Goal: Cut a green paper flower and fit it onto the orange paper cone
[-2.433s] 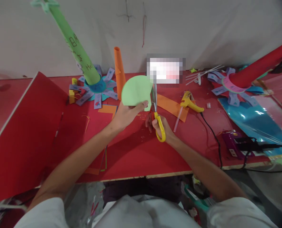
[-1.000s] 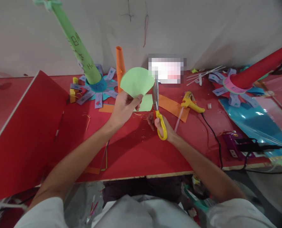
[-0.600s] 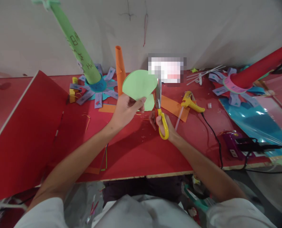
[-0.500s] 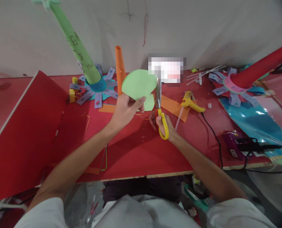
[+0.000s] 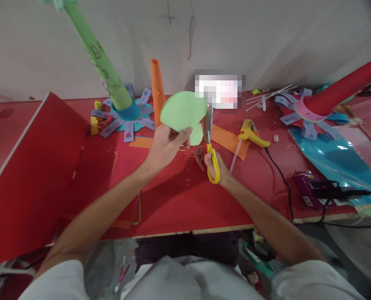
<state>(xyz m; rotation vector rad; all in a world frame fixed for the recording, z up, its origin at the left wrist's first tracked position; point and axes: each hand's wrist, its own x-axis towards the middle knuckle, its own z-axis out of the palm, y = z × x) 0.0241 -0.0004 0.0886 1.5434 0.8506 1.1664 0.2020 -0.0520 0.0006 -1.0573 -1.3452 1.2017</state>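
A rounded sheet of light green paper [image 5: 183, 109] is held up over the red table [image 5: 179, 212], just right of the orange paper tube [image 5: 157, 89] and overlapping its lower part in view. A smaller green piece [image 5: 197, 135] shows below the sheet, to the tube's right; whether the two are joined I cannot tell. The left hand [image 5: 166, 143], on the near side of the tube, pinches the sheet's lower edge, thumb on top and fingers closed underneath, partly hidden.

The right hand [image 5: 219, 164], farther right of the tube and nearer the person, has its fingers curled round the yellow handle of the scissors [image 5: 208, 129]. The blades point up at the sheet's right edge, almost together; whether paper lies between them is unclear.

Right of the tube lie an orange strip [image 5: 224, 141] and, beyond it, a yellow glue gun [image 5: 250, 132]. Well to the tube's right are a purple box [image 5: 306, 189] and a leaning red tube [image 5: 344, 89]. Left of it are a tall green tube [image 5: 102, 71] and a red board [image 5: 38, 175].
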